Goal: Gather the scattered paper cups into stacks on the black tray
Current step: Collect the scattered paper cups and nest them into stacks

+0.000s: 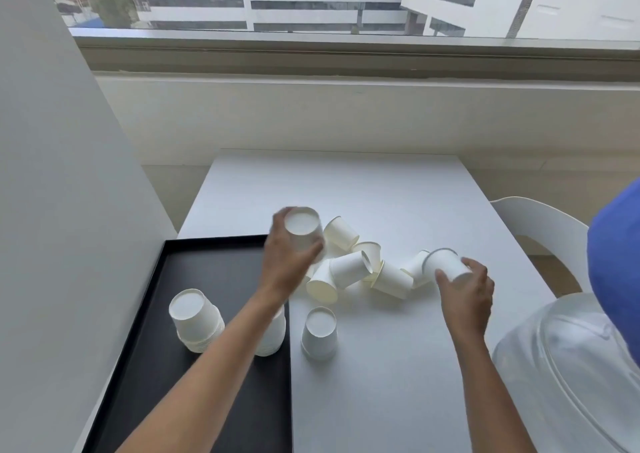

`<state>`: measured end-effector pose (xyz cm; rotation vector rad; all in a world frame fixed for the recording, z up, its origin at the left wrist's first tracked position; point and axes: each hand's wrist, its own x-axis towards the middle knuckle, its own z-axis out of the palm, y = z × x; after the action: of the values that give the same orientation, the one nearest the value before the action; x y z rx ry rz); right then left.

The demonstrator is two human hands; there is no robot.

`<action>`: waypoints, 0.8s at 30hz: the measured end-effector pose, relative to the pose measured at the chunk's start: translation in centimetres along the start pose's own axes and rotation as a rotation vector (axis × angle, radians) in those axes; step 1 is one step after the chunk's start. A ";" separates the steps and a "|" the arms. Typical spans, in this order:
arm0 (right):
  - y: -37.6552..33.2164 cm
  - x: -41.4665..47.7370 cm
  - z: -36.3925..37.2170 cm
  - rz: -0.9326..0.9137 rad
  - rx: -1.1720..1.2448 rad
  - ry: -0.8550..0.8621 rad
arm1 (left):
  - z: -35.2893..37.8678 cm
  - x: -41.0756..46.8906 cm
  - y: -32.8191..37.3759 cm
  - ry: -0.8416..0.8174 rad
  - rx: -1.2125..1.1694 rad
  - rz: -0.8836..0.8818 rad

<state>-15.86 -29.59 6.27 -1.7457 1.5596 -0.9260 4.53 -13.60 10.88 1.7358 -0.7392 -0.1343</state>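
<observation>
White paper cups lie tumbled on their sides in a loose heap (349, 267) at the middle of the white table (381, 189), several touching one another, their open mouths pointing different ways.

The left hand (287, 269) reaches over the near edge of that heap and grips 1 cup (304, 233) upside down, base toward the camera, with fingers and thumb curled round its wall. The cup is lifted above the heap, just beyond the far right corner of the black tray (214, 269).

The right hand (467, 293) is at the heap's right end, fingers and thumb wrapped round a 2nd cup (445, 262). That cup is tilted on its side with the rim pointing away from the person, close beside another fallen cup.

The tray sits along the table's left edge. 2 stacks of upturned cups stand on it: 1 stack (195, 321) near its middle, a 2nd stack (273, 335) at its right edge, partly hidden by the left forearm. Just off the tray, on the table, an upside-down cup (320, 333) stands alone; whether it is 1 cup or a few nested, I cannot tell.

A white chair (540, 224) stands at the table's right side, and a window runs behind.
</observation>
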 end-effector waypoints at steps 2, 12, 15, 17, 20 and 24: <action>-2.3 -0.9 -0.4 -0.064 0.088 -0.064 | 1.7 -2.6 0.2 -0.133 -0.043 -0.028; -8.2 -6.2 -0.4 -0.431 0.063 -0.413 | 3.0 -8.1 -5.2 -0.218 0.090 -0.211; -8.4 -7.5 0.7 -0.502 -0.034 -0.487 | 2.8 -8.5 -5.6 -0.238 0.054 -0.220; -8.4 -8.1 1.2 -0.548 -0.064 -0.506 | 2.6 -9.0 -5.7 -0.251 0.005 -0.198; -8.3 -8.5 1.4 -0.589 -0.070 -0.490 | 2.4 -9.8 -6.0 -0.252 -0.037 -0.198; -7.9 -9.1 1.8 -0.628 -0.115 -0.547 | 2.5 -11.0 -7.0 -0.250 0.003 -0.207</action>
<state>-10.48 -19.63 10.82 -2.3769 0.7322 -0.5460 -2.48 -9.00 0.61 1.8158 -0.7374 -0.4988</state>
